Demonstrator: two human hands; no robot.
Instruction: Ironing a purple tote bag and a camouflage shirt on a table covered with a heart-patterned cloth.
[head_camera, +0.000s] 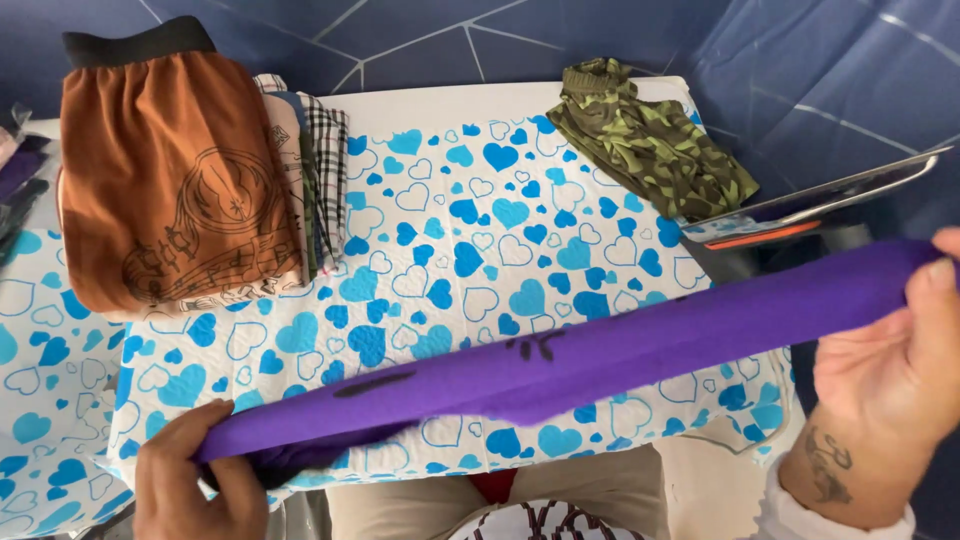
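Note:
A purple cloth (600, 350) with small black marks is stretched into a long band across the near side of the table, running from lower left up to the right. My left hand (195, 480) grips its left end by the table's front edge. Its right end is pinched in my right hand (895, 370), which is raised off the table's right side. The band hangs just above the white table cover (470, 240) printed with blue hearts.
A stack of folded clothes topped by a brown garment (175, 170) sits at the back left. A camouflage-patterned garment (650, 140) lies at the back right. A flat metal tray (810, 205) juts in from the right. Dark blue sheeting surrounds the table.

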